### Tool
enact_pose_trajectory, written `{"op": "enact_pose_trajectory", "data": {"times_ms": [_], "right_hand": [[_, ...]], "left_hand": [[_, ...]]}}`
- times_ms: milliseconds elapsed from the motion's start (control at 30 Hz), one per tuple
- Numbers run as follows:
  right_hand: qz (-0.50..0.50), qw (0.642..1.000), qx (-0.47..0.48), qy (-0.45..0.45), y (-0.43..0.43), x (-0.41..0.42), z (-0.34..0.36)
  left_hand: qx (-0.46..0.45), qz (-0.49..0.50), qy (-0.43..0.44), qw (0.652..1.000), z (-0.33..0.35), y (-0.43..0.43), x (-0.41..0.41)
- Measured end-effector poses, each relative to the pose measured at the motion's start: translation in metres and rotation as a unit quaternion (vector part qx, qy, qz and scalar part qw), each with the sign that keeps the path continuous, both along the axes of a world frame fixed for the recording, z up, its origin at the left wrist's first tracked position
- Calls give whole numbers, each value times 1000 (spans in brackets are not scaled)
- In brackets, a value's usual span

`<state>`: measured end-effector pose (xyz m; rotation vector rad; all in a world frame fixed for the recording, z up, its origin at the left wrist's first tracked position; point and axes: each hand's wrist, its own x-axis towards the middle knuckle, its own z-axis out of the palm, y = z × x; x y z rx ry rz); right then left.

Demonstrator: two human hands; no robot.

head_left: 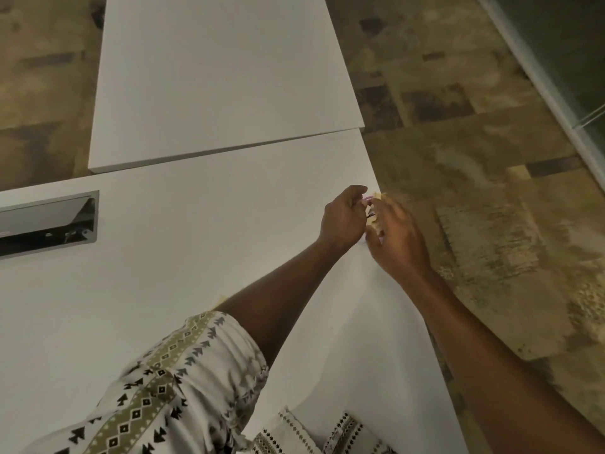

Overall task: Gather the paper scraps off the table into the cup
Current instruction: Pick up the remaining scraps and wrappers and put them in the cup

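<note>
Both hands meet at the right edge of the white table (203, 244). My left hand (342, 219) is curled, its fingertips pinched on a small pink paper scrap (368, 200). My right hand (397, 239) is blurred at the table's edge, its fingers spread around pale yellow paper scraps (376, 226); whether it holds them is unclear. Another yellowish scrap (223, 299) peeks out from behind my left forearm. No cup is in view.
A second white table (222, 77) butts against the far side. A metal cable box (49, 221) is set into the tabletop at the left. Patterned carpet (491, 198) lies beyond the right edge, and a glass wall (563, 60) runs at the far right.
</note>
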<state>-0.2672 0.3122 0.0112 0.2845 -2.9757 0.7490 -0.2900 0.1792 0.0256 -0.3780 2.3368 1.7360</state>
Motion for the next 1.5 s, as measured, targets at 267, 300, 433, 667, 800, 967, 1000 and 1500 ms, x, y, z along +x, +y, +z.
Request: {"op": "enact_pose_trajectory", "data": {"times_ms": [267, 300, 433, 667, 800, 967, 1000, 1500], "right_hand": [[80, 973, 200, -85, -9, -1, -23], [82, 970, 212, -88, -9, -2, -23], [84, 961, 246, -97, -11, -6, -27], [76, 948, 279, -132, -17, -13, -25], [71, 951, 274, -127, -17, -15, -19], [39, 961, 262, -80, -21, -9, -10], [31, 963, 260, -63, -24, -6, -7], [143, 941, 113, -284, -127, 130, -61]], "left_hand": [[-76, 26, 22, 997, -17, -47, 40], [-82, 29, 17, 996, -20, -54, 48], [-108, 45, -1, 993, -37, -81, 84], [-179, 83, 9, 980, -66, -132, 148], [-210, 104, 6, 972, -72, -156, 173], [-261, 71, -3, 963, -78, -176, 197], [-282, 59, -2, 958, -81, -179, 203], [-352, 18, -137, 926, -110, -166, 250]]}}
